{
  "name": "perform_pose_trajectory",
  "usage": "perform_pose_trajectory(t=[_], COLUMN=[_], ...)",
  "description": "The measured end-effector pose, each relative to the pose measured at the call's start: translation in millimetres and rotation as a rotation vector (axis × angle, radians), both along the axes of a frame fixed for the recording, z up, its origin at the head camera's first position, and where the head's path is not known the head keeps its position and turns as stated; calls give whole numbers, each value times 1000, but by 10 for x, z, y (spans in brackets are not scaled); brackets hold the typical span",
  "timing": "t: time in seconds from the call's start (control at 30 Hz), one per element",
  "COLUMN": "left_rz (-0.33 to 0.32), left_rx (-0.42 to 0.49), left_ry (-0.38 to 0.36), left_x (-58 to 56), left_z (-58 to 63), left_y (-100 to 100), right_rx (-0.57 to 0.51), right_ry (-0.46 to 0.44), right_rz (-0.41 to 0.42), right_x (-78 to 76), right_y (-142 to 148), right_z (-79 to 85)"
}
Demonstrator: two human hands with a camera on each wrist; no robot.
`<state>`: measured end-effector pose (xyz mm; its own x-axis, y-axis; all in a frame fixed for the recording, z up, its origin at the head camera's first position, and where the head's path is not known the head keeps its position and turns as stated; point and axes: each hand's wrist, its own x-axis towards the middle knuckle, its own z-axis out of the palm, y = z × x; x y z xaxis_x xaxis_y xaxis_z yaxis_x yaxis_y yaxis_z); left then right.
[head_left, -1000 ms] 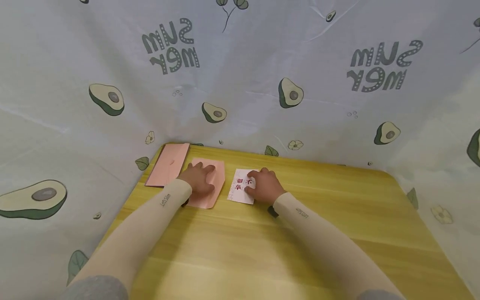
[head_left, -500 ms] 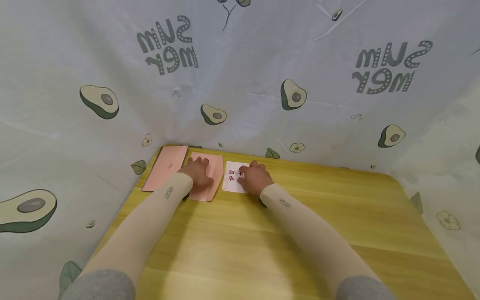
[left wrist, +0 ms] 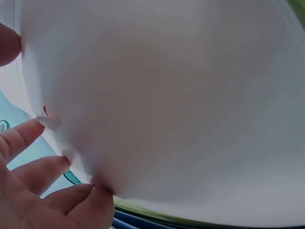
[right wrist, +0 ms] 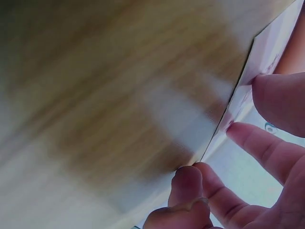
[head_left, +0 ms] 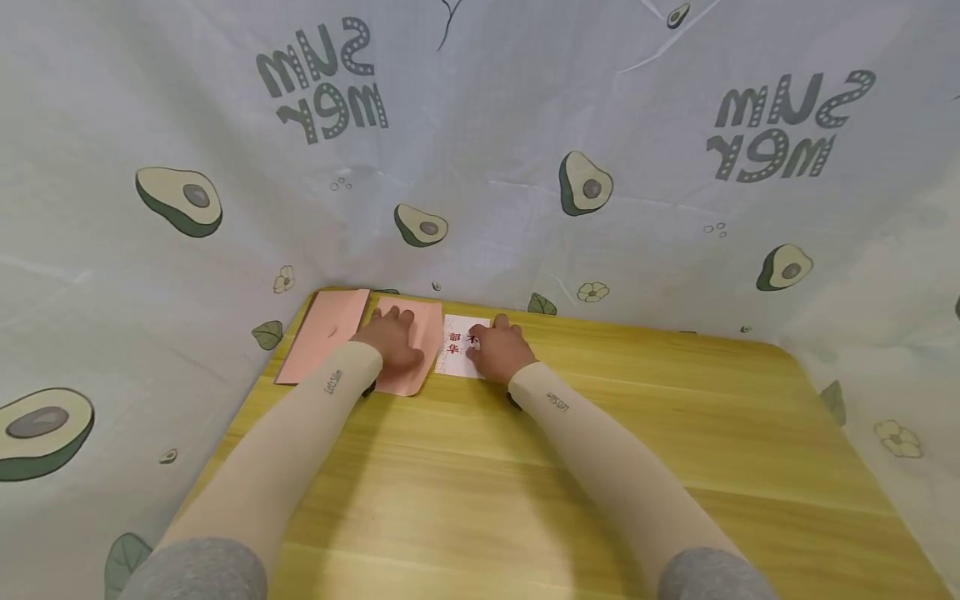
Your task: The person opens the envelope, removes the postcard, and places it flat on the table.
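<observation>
Head: hands (head_left: 387, 337) (head_left: 502, 352) rest palm-dn on ppr (head_left: 427, 333) & card (head_left: 455, 348).

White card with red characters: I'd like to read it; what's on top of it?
The right hand touches the white card, covering part of its right side. Red characters show on its left; anything printed beneath the hand cannot be seen.

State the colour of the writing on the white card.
The writing is red, seen best in the head view.

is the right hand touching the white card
Touching: in the right wrist view, the right hand meets the white card with its fingertips, no gap showing.
</observation>
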<state>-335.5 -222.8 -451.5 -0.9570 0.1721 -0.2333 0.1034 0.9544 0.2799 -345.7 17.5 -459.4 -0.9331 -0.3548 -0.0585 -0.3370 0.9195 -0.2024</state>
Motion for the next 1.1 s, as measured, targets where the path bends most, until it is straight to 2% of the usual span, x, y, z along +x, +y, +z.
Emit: perform_pose_trajectory(t=[0.23, 0.43, 0.57, 0.73, 0.9, 1.1], left_rz=[-40, -61, -66, -66, -67, 20], left_rx=[-39, -64, -77, -42, 25, -13], left_ry=[44, 62, 85, 135, 230, 343], left_x=[-15, 10, 27, 85, 134, 229], left_z=[17, 65, 52, 46, 77, 120], left_y=[26, 63, 67, 29, -96, -418], right_rx=[0, 23, 21, -4, -36, -41], right_ry=[-5, 1, 4, 2, -7, -18], right_rz=[-2, 14, 16, 12, 6, 27], right_x=[2, 7, -8, -13, 7, 97], right_y=[-8, -14, 0, 25, 73, 190], right_z=[24, 42, 30, -6, -30, -18])
